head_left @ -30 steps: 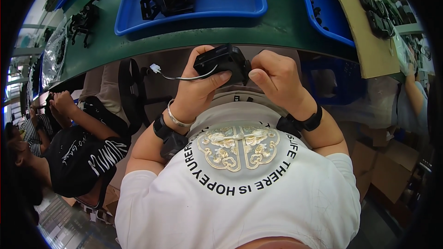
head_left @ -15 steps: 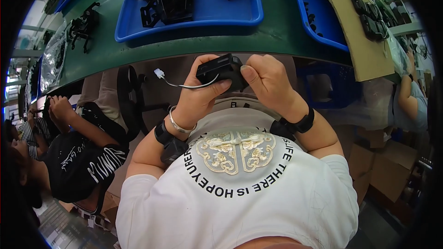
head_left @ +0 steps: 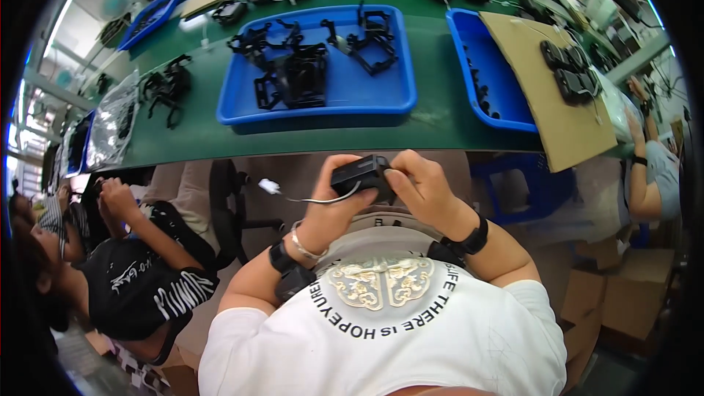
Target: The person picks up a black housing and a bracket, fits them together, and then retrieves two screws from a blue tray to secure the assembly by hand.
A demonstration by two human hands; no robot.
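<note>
A black box-shaped plastic device (head_left: pixel 358 174) is held in front of my body, just off the near edge of the table. My left hand (head_left: pixel 331 213) is wrapped round it from the left and below, thumb along its near side. A thin pale cable runs leftward from the device over my left hand and ends in a white plug (head_left: pixel 270 186) that hangs free. My right hand (head_left: pixel 423 189) is closed at the device's right end, thumb and curled fingers pressed on it. Whether a small part is between those fingers is hidden.
On the green table (head_left: pixel 198 114) stands a blue tray (head_left: pixel 367 99) of black plastic frames. To its right are another blue tray (head_left: pixel 506 122) and a cardboard sheet (head_left: pixel 576 136) bearing black devices. A plastic bag (head_left: pixel 114 128) lies left. A co-worker (head_left: pixel 139 271) sits at my left.
The view has tilted up, so more of the tabletop shows and my hands appear lower in the picture. Both hands keep their hold on the black device, with little visible shift.
</note>
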